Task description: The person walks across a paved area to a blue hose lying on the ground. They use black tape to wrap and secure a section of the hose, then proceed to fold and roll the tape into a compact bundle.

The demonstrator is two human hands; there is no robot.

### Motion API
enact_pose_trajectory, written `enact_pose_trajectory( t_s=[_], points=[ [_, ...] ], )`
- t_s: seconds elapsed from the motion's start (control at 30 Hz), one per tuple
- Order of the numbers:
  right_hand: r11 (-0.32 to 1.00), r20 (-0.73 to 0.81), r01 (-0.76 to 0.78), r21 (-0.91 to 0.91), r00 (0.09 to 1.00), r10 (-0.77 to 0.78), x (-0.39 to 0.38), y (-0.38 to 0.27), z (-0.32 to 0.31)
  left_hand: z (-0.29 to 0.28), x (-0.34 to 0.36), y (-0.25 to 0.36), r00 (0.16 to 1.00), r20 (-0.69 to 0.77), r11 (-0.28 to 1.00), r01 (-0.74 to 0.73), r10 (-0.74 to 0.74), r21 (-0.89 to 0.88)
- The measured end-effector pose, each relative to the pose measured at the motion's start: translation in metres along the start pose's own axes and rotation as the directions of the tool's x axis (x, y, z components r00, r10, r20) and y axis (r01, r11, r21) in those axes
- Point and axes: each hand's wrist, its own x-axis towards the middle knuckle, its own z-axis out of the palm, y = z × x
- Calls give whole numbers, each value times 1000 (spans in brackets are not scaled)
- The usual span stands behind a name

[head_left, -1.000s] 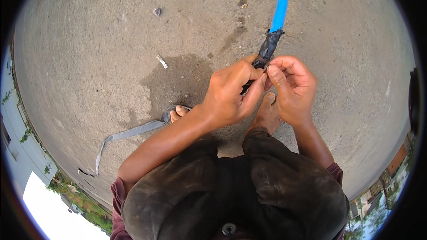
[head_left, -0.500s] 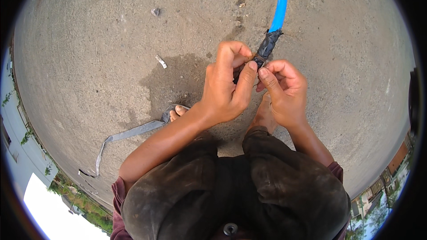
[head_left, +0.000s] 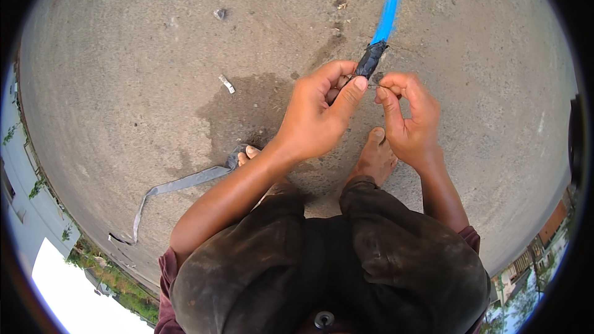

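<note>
A blue hose (head_left: 390, 6) comes in from the top, and its near end is bound in crinkled black wrapping (head_left: 371, 59). My left hand (head_left: 318, 111) grips this wrapped end, thumb on top and fingers curled around its left side. Between my hands a thin dark strand (head_left: 374, 86), perhaps wire, runs from the wrapping. My right hand (head_left: 414, 117) pinches the strand's free part between thumb and forefinger, a little to the right of the hose. The hose's very tip is hidden behind my left hand.
A long grey strip (head_left: 185, 182) trails across the concrete ground to my left foot (head_left: 249, 154). My bare right foot (head_left: 374, 158) stands below my hands. A small white stub (head_left: 227, 83) and a stone (head_left: 219, 14) lie at the upper left, near a damp patch (head_left: 229, 111).
My right hand has drawn away to the right from the wrapping, pulling the thin strand outward. My left hand keeps its hold and has shifted only slightly.
</note>
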Motion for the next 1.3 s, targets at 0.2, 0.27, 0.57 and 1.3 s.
enact_pose_trajectory(
  t_s=[0.2,0.27,0.57,1.3],
  points=[
    [972,210,-212,97,959,188,-2,-4,-11,2,3,-4,1000,7,999,-22,22,-27],
    [996,169,-54,-65,984,64,1,-3,-13,2,3,-3,1000,5,998,-2,2,-69],
    [964,74,-240,116,970,233,5,-21,-7,2,7,-10,999,34,992,-11,16,-129],
    [942,317,-309,130,913,256,20,3,-21,5,4,-4,972,-15,873,-204,235,443]
  ],
)
